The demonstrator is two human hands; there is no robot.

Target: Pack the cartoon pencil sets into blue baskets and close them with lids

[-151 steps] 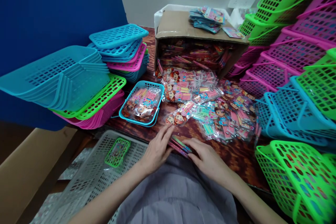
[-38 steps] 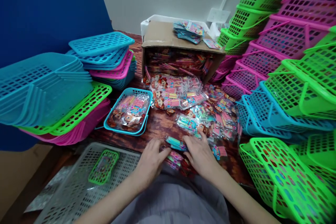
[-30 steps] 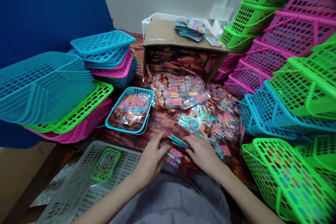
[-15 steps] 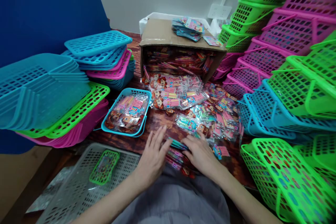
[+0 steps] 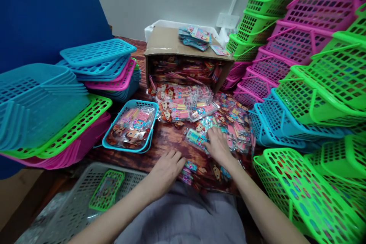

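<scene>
My left hand [image 5: 167,167] lies fingers down on a small stack of cartoon toy packets [image 5: 191,170] at the near table edge, fingers together and curled over them. My right hand [image 5: 217,145] reaches forward into the loose pile of packets [image 5: 228,118] on the wooden table, its fingers bent on a blue-striped packet [image 5: 195,137]. A small blue basket [image 5: 130,130] filled with packets sits to the left of both hands.
A tipped cardboard box [image 5: 183,55] spills packets at the back. Stacked blue, pink and green lids [image 5: 65,99] fill the left; stacked handled baskets [image 5: 309,72] fill the right. A grey crate [image 5: 71,206] holding a small green basket [image 5: 106,190] sits low left.
My right hand has left the near stack and moved forward into the loose pile. My left hand stayed on the stack and curled its fingers. The view shifted slightly.
</scene>
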